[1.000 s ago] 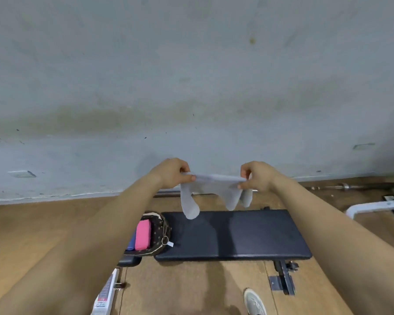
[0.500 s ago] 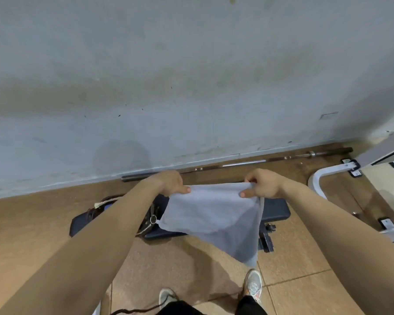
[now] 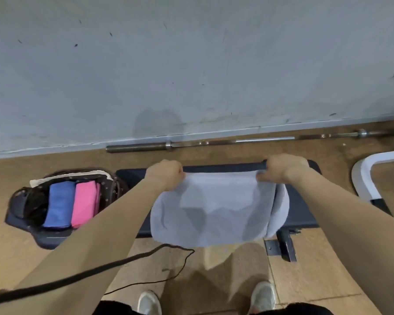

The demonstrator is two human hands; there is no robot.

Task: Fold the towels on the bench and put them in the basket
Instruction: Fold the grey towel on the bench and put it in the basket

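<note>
Grey towel (image 3: 214,212) wants a taut, level top edge, so I judge the fold goes best if it is laid flat on the bench (image 3: 305,212) before the corners are brought together. It hangs between and below the left hand (image 3: 166,176) and right hand (image 3: 282,169), which are held apart, each pinching a top corner; the basket (image 3: 110,189) sits out beyond the left hand.

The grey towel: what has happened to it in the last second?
The grey towel went from a bunched strip held up high to spread open, lowered over the bench. Left hand and right hand still pinch its top corners. Basket, blue towel and pink towel unchanged.
</note>
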